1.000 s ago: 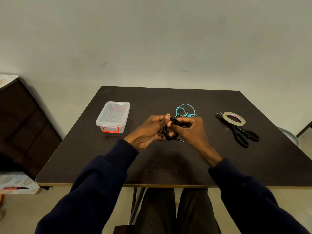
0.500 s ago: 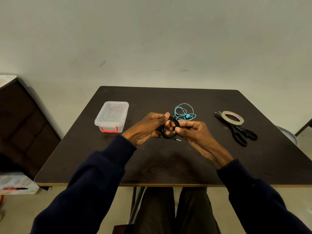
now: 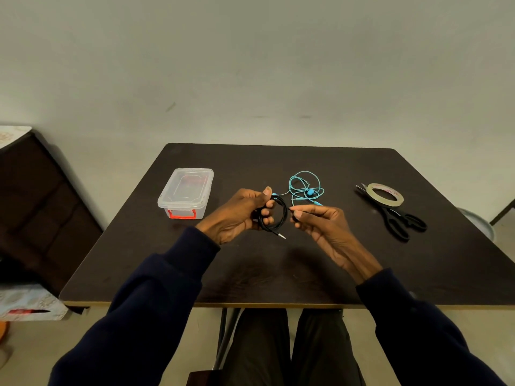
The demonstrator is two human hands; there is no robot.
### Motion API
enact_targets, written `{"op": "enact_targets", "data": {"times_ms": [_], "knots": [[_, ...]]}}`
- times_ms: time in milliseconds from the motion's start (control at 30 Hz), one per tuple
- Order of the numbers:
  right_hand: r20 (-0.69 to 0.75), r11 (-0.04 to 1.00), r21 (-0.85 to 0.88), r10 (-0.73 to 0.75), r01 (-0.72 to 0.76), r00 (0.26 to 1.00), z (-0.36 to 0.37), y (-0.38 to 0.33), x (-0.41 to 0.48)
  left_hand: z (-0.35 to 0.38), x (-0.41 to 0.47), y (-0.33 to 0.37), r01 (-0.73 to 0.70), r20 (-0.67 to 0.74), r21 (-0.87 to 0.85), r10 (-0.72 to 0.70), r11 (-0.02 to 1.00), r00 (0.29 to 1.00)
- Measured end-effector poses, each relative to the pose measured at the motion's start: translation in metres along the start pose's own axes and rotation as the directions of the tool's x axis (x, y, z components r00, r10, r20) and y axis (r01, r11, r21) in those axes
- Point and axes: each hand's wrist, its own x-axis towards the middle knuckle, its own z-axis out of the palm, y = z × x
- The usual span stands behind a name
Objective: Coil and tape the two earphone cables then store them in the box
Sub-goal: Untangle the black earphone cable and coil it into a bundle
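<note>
My left hand (image 3: 239, 215) grips a black earphone cable (image 3: 274, 218) wound into a small coil, its metal plug sticking out at the lower right. My right hand (image 3: 323, 227) hovers just right of the coil, fingers loosely curled, index tip almost at the loop, and I see nothing held in it. The turquoise earphone cable (image 3: 305, 188) lies loose on the dark table (image 3: 306, 268) behind my hands. A clear plastic box (image 3: 186, 192) with a lid and red latch stands at the left. A roll of tape (image 3: 386, 193) rests on black scissors (image 3: 401, 221) at the right.
A dark cabinet (image 3: 41, 207) stands left of the table, and a patterned bag (image 3: 25, 302) lies on the floor below it. A round grey object (image 3: 478, 221) shows past the table's right edge. My legs are under the near edge.
My right hand has let go of the black coil and drawn back to the right. My left hand keeps the coil, which now shows as an open loop.
</note>
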Motion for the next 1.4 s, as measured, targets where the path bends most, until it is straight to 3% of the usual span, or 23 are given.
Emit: {"op": "enact_targets", "data": {"times_ms": [133,367,733,933,1400], "knots": [[0.006,0.999,0.023,0.024,-0.024,1.0,0.003,0.004,-0.001,0.0,0.0,-0.002,0.002,0.005,-0.097,-0.001,0.995,1.0],[0.059,0.996,0.09,0.005,-0.01,0.998,0.001,-0.002,-0.001,0.001,-0.003,-0.005,-0.034,-0.028,-0.067,0.032,0.997,0.999],[0.155,0.997,-0.068,0.037,-0.027,0.987,0.004,-0.004,-0.002,-0.001,-0.004,-0.008,0.113,0.113,-0.165,-0.095,0.98,0.989],[0.089,0.987,-0.16,0.013,0.001,0.996,0.01,-0.002,0.0,-0.004,-0.002,-0.01,0.124,0.09,-0.195,-0.108,0.973,0.99],[-0.016,0.943,-0.329,0.046,-0.048,0.999,0.006,0.004,0.002,-0.008,-0.001,-0.028,0.114,-0.049,-0.028,-0.115,0.993,0.992]]}}
